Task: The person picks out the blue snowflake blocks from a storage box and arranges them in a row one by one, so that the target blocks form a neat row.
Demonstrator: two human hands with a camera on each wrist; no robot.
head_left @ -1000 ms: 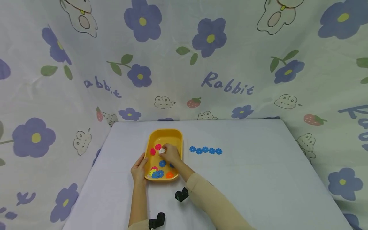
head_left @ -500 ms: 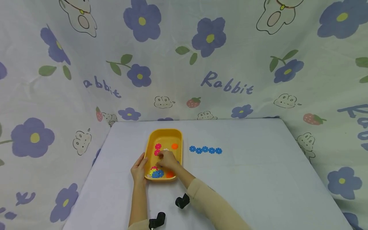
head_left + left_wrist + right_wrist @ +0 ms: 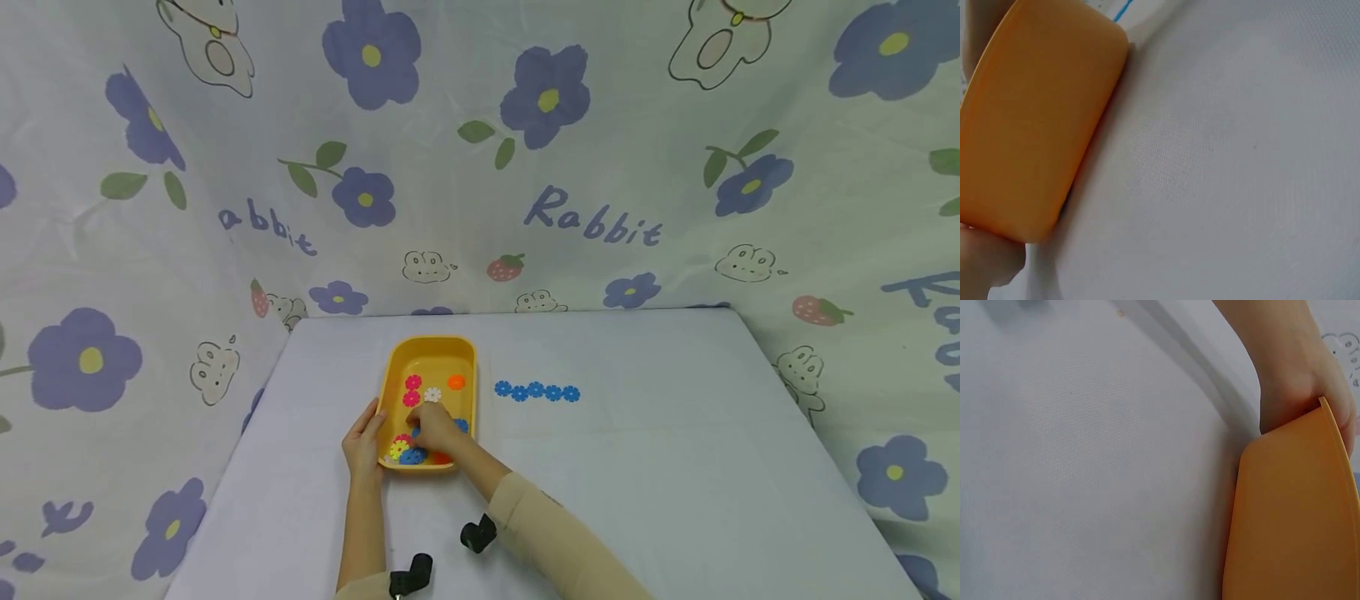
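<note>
A yellow tray (image 3: 438, 346) with flower-shaped plastic discs stands on the table. My left hand (image 3: 362, 446) holds its left side, thumb at the rim. My right hand (image 3: 437, 427) reaches down into the tray, its fingers bent beside a partly hidden blue disc (image 3: 417, 432). Whether they pinch it is hidden. Beyond that hand lie two pink discs (image 3: 412, 390), a white disc (image 3: 432, 395) and an orange disc (image 3: 456, 382). Nearer the front are a yellow disc (image 3: 400, 450) and blue discs (image 3: 412, 456). The wrist views show mainly the tray's outer wall (image 3: 1035, 119).
Right of the tray, several blue discs (image 3: 536, 390) form a zigzag row on the white tabletop (image 3: 660, 467). A patterned cloth (image 3: 465, 167) hangs behind and at both sides. Black wrist-worn devices (image 3: 411, 575) sit at both wrists.
My right hand has let go of the white disc and moved toward the front of the tray, over the blue discs. The orange disc at the back has come into sight. My left hand stays put.
</note>
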